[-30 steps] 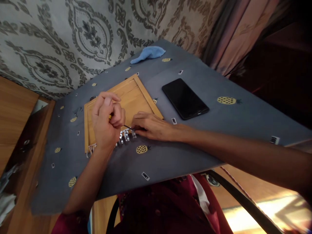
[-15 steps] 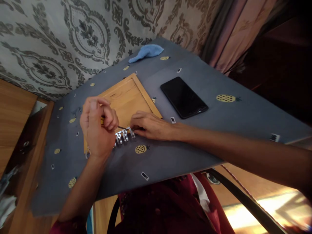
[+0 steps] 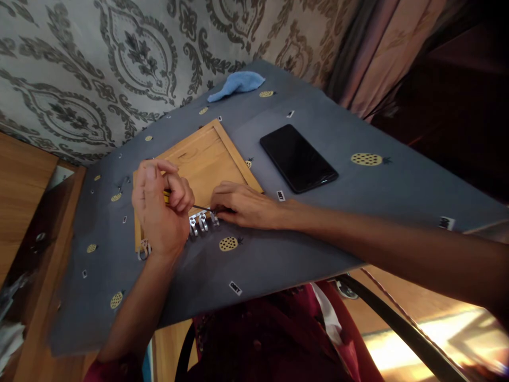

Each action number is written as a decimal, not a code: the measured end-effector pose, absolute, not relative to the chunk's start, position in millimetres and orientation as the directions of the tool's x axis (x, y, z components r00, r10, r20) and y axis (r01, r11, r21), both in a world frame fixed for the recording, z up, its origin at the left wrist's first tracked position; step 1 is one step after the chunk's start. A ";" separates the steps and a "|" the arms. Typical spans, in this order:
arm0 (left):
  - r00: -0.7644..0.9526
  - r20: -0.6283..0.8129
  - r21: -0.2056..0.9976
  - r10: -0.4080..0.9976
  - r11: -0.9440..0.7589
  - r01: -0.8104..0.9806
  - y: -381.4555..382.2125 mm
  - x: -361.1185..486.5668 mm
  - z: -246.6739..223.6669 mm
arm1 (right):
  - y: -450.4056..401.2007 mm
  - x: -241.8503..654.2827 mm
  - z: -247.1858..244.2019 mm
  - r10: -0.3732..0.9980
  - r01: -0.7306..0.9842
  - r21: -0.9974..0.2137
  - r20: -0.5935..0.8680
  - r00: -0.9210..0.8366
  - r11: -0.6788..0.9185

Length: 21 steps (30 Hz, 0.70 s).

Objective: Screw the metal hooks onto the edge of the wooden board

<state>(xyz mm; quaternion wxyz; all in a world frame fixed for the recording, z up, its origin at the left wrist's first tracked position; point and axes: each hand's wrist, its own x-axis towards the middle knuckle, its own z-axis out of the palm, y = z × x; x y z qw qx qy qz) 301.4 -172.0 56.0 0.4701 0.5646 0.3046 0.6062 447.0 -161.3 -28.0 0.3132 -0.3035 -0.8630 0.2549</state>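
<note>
Now my left hand (image 3: 161, 212) grips the screwdriver (image 3: 166, 197), my right hand (image 3: 244, 207) hides its hold; hook rail (image 3: 203, 218) placed, fastening seemingly unfinished.

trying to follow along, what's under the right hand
The wooden board runs under the right hand, metal hooks beside it; a thin shaft reaches the fingers. Its tip and anything else beneath are covered.

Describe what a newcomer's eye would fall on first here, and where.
The eye probably falls first on the left hand gripping a thin tool over the wooden board, and the right hand at the tool's tip, beside shiny metal hooks. A black phone lies right of the board, and a blue cloth near the far edge of the table.
</note>
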 end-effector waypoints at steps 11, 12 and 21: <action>0.139 0.386 0.915 0.912 -0.359 -0.184 -169.3 298.8 54.9 | -161.7 447.5 -26.2 0.687 0.379 -0.629 0.362 -0.629 0.679; 0.142 0.391 0.918 0.910 -0.373 -0.136 -168.3 297.4 54.4 | -161.7 447.5 -26.0 0.689 0.383 -0.629 0.359 -0.629 0.677; 0.028 0.446 0.890 0.895 -0.439 -0.123 -175.3 294.6 55.2 | -162.1 447.6 -24.1 0.686 0.384 -0.625 0.354 -0.636 0.679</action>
